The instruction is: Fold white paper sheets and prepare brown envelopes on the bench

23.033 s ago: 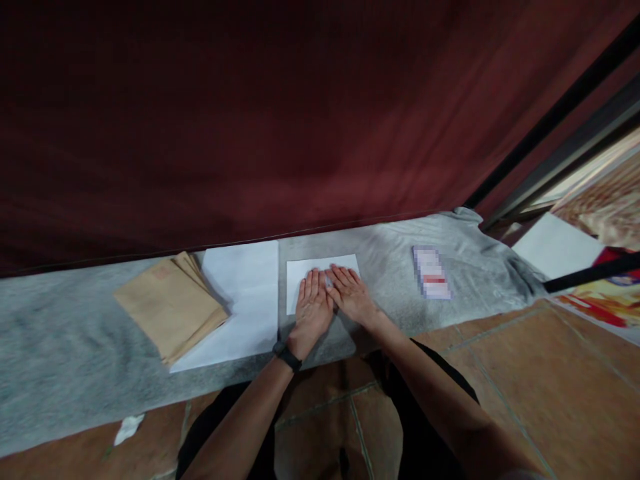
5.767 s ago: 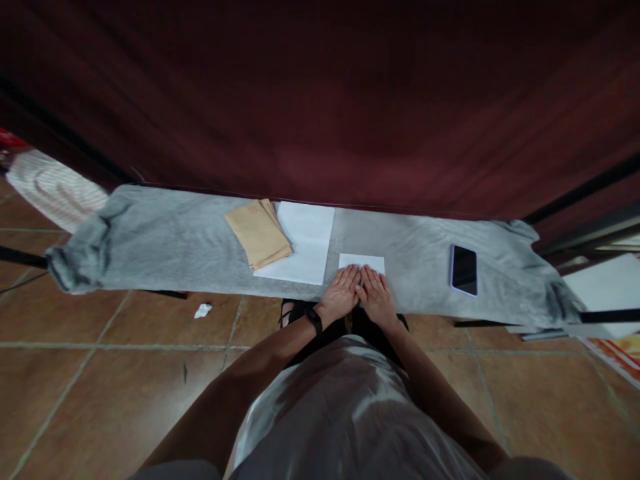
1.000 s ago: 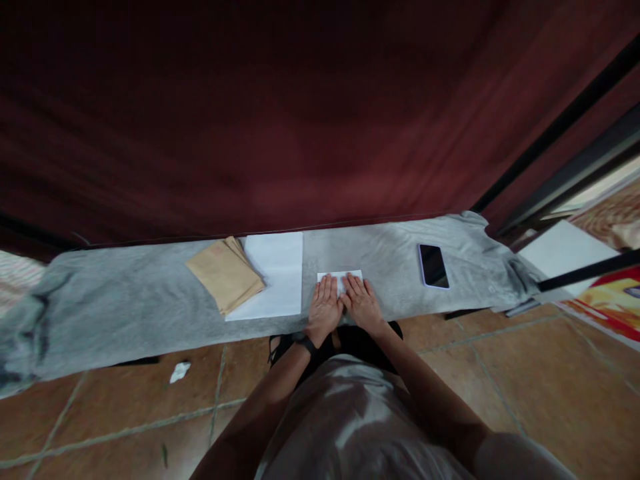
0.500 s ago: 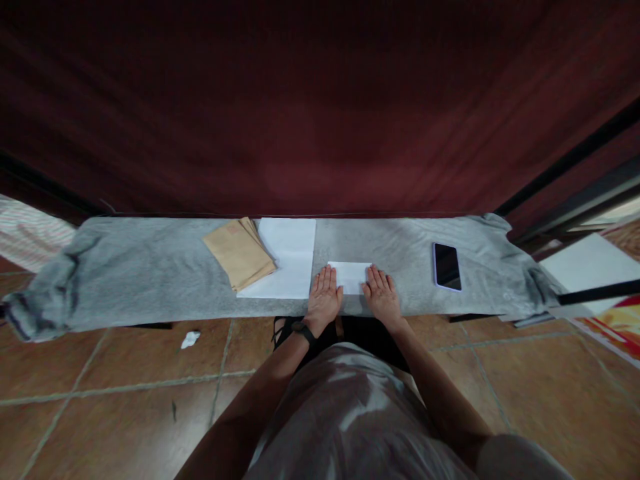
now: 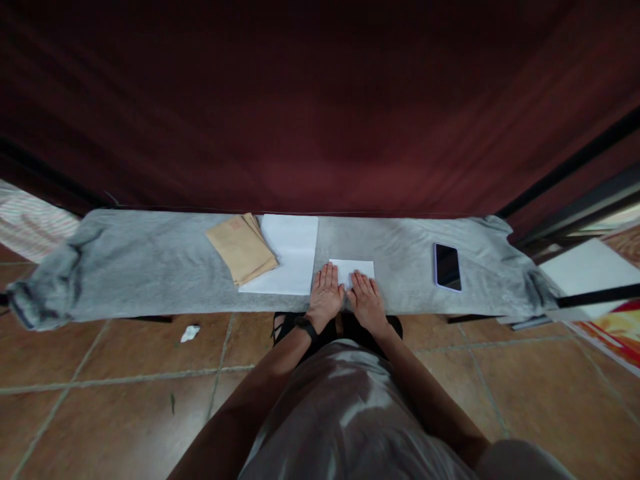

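A folded sheet of white paper [image 5: 356, 266] lies flat on the grey cloth in front of me. My left hand [image 5: 326, 292] rests flat over its left end, fingers stretched out and pointing away from me. Flat on its middle and right part is my right hand [image 5: 367, 299], with the fingers slightly spread. The two thumbs are close together near the paper's lower edge, and the hands cover much of the sheet's lower part. A dark watch is on my left wrist.
Left of my hands, brown envelopes [image 5: 243, 250] overlap a stack of white paper [image 5: 299, 250]. A phone [image 5: 447, 267] lies to the right on the grey cloth [image 5: 150, 267] covering the narrow bench. A dark red panel [image 5: 320, 120] rises behind. A white scrap [image 5: 190, 333] is on the tiled floor.
My right hand has slid left across the folded paper, towards my left hand, uncovering the paper's upper right corner. The left hand stays in place on the left end.
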Available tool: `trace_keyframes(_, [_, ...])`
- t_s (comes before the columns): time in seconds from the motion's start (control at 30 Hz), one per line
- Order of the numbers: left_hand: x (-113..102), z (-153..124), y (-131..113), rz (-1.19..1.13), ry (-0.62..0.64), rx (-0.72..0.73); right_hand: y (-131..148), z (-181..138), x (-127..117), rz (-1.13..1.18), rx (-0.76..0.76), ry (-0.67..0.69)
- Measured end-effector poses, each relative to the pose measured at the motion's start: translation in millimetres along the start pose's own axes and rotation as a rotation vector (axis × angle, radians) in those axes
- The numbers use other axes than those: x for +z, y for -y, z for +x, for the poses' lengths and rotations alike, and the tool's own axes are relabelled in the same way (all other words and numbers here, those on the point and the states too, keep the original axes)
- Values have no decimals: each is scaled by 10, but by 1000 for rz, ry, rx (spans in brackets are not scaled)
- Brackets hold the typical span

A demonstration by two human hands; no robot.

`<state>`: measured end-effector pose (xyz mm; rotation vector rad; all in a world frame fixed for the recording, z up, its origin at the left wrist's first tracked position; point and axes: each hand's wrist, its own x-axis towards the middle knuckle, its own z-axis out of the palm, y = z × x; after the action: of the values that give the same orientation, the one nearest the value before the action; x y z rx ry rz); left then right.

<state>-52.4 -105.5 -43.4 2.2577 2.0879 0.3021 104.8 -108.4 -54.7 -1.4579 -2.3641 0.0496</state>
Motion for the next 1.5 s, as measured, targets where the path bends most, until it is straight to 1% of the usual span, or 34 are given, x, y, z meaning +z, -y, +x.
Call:
trace_keyframes(0.1, [-11, 2, -39, 8, -17, 19, -119, -51, 2, -27, 32, -10])
trace_keyframes(0.13, [-15, 5, -60, 8, -22, 53, -148, -62, 6, -28, 35, -13])
trace_keyframes(0.27, [-11, 32, -161, -24, -21, 263, -175, -78, 28, -25, 41, -13])
trace_keyframes(0.33, [4, 52, -187, -48, -13, 316, -162, -78, 31, -27, 46, -8])
trace_keyframes(0.4, [21, 72, -182, -67, -2, 336, -151, -76, 25, -28, 52, -6])
trace_keyframes(0.53, [35, 88, -124, -79, 5, 325, -145, -76, 1, -34, 52, -9])
trace_keyframes(0.8, [-7, 42, -45, -47, 10, 232, -158, -82, -28, -39, 35, 6])
trace_keyframes(1.07, [-15, -10, 31, -38, 0, 184, -354, -172, -56, -57, 84, -13])
trace_keyframes(1.2, [-1, -28, 48, -34, -6, 156, -390, -125, -93, -66, 138, -16])
trace_keyframes(1.3, [7, -30, 56, -30, -12, 141, -303, 32, -95, -49, 155, -28])
trace_keyframes(1.37, [10, -27, 59, -26, -9, 143, -188, 173, -71, -24, 107, -13])
trace_keyframes(1.5, [16, -25, 67, -2, 4, 167, 60, 406, 25, -3, -33, 65])
